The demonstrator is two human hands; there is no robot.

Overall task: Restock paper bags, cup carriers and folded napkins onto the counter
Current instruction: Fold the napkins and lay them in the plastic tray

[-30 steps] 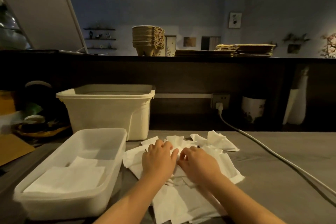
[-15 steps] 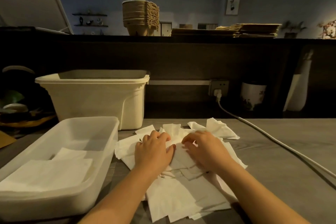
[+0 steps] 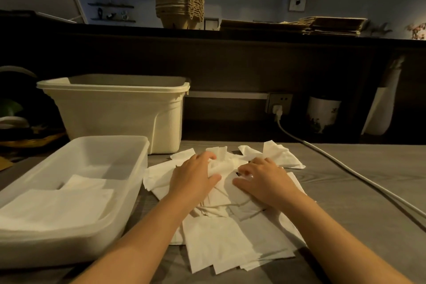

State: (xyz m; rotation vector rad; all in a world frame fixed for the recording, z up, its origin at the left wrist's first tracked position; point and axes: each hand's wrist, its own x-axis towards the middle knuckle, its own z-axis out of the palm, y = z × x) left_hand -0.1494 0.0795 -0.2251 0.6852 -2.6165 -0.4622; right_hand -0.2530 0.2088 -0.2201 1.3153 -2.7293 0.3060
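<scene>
The hands have drawn apart. A second ago they lay side by side, touching, flat on the loose napkins (image 3: pixel 221 244) at the near middle of the table. Now there is a gap between them, and a rumpled napkin (image 3: pixel 222 162) stands up in it.

The left hand (image 3: pixel 194 176) grips that napkin, with its fingers curled over the far edge and its thumb underneath. The right hand (image 3: pixel 265 178) rests just right of it with bent fingers, tips down on the paper and thumb spread. I cannot tell whether it pinches a sheet.

This looks like one sheet being worked free of the heap for folding. The tray (image 3: pixel 138 168) on the near left holds only a few folded napkins (image 3: pixel 53 205), the same as before, so nothing new has gone in. Carriers (image 3: pixel 178 4) and bags (image 3: pixel 322 25) already sit on the far counter (image 3: pixel 115 32). The napkin step is probably the one left, and most of the heap is still unfolded.
</scene>
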